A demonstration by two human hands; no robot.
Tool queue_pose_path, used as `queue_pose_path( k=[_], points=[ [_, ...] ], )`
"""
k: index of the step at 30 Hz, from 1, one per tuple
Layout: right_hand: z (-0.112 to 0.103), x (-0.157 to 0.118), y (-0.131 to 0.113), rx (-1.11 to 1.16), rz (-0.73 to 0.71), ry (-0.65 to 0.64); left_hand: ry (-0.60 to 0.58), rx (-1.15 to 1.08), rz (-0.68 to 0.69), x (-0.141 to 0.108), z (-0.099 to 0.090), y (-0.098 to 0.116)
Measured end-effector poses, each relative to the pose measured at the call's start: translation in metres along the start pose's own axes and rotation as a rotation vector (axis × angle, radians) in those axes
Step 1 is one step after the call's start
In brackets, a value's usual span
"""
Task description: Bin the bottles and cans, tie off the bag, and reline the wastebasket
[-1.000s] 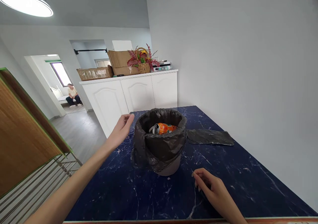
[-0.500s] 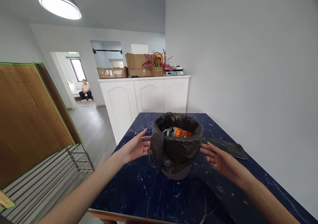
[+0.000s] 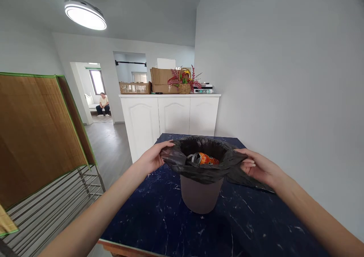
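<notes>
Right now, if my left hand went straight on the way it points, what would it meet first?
Most likely the black bag: your left hand holds its edge. What follows beyond is unclear in depth.

The left hand (image 3: 155, 157) pinches, thumb above fingers, opposite the right hand (image 3: 260, 167), which pinches likewise, well apart from it. The left arm (image 3: 105, 207) slants down and left behind its hand, the right arm (image 3: 309, 215) down and right.
</notes>
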State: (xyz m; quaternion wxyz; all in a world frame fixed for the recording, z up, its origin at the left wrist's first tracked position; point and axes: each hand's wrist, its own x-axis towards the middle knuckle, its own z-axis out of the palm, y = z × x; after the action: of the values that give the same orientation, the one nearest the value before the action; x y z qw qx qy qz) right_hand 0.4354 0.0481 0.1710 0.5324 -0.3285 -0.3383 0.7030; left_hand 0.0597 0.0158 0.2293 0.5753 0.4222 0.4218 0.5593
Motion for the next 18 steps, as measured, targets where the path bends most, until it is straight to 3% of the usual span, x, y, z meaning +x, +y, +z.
queue_pose_path(
  k=[9, 18],
  points=[
    [0.049, 0.020, -0.061, 0.144, -0.201, -0.055, 0.040, -0.158, 0.166, 0.023, 0.062, 0.037],
    [0.081, 0.041, -0.088, 0.278, -0.331, -0.043, 0.044, -0.210, 0.337, 0.044, 0.104, 0.062]
  ],
)
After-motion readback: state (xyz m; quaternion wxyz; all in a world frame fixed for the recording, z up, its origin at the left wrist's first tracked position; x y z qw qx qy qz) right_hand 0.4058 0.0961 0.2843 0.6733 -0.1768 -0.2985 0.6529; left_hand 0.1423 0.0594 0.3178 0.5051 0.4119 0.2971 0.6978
